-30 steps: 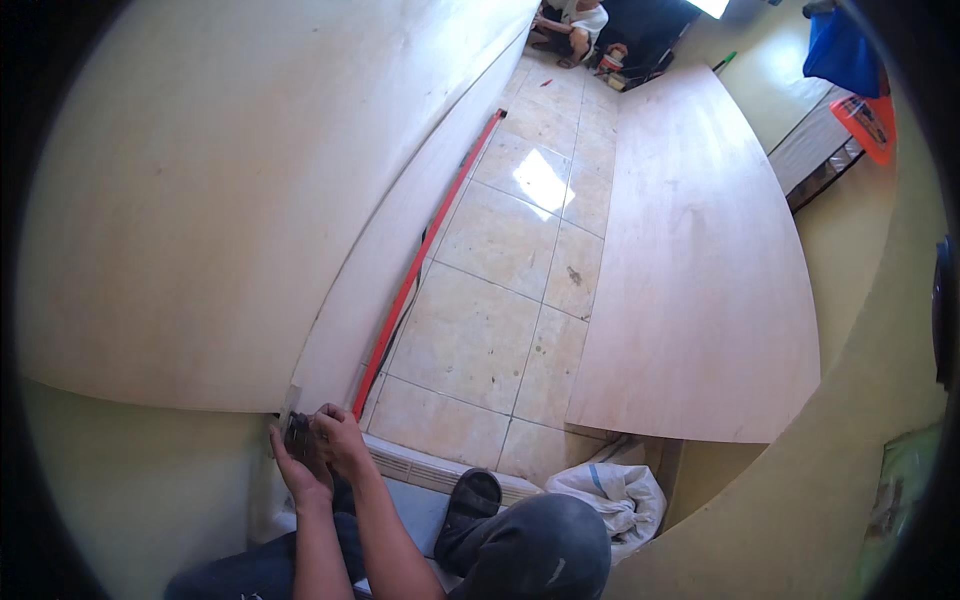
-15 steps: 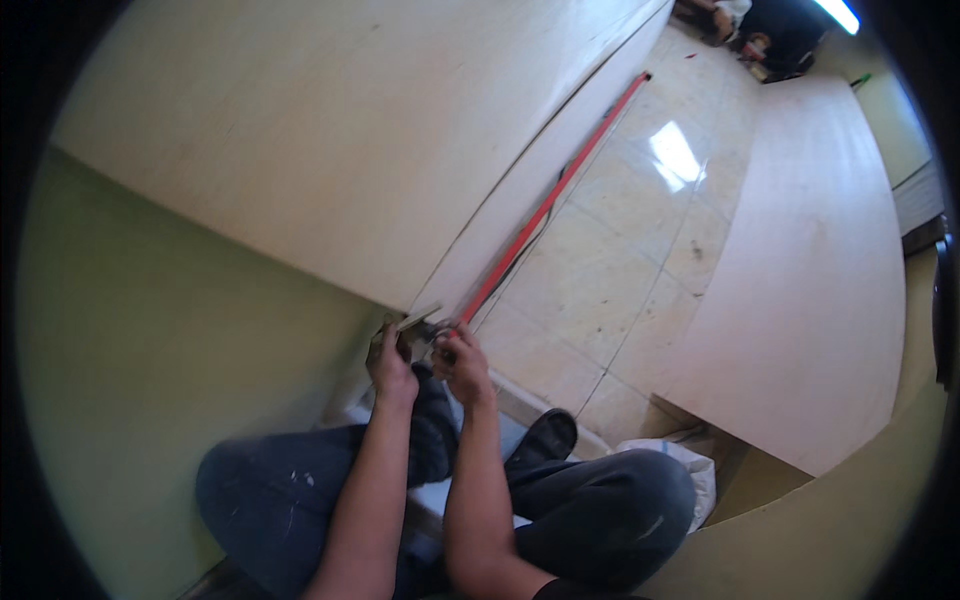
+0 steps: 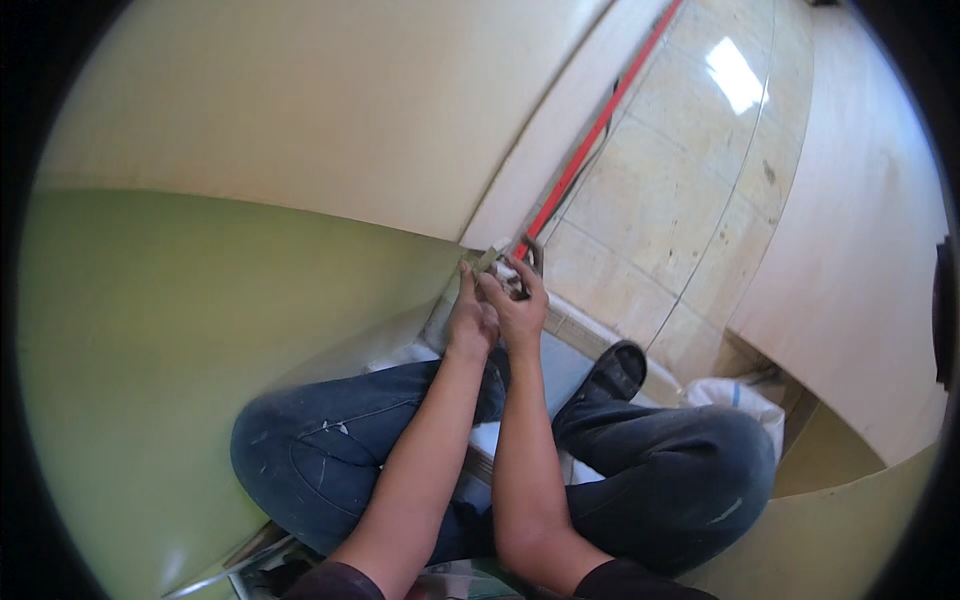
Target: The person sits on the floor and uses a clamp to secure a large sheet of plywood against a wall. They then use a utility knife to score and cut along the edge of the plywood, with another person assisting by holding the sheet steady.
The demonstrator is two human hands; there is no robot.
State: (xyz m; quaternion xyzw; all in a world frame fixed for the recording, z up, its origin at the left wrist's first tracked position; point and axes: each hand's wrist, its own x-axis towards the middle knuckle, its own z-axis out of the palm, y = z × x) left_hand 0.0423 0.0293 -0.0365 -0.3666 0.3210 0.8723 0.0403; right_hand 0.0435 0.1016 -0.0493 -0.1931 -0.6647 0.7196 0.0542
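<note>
While the left hand [image 3: 474, 318] is pinching a small flat piece [image 3: 487, 260] beside the near end of the red bar [image 3: 597, 131], the right hand [image 3: 522, 312] is holding its fingers curled near that end, though I cannot tell around what; a pale panel [image 3: 300, 110] is extending left of the bar.
</note>
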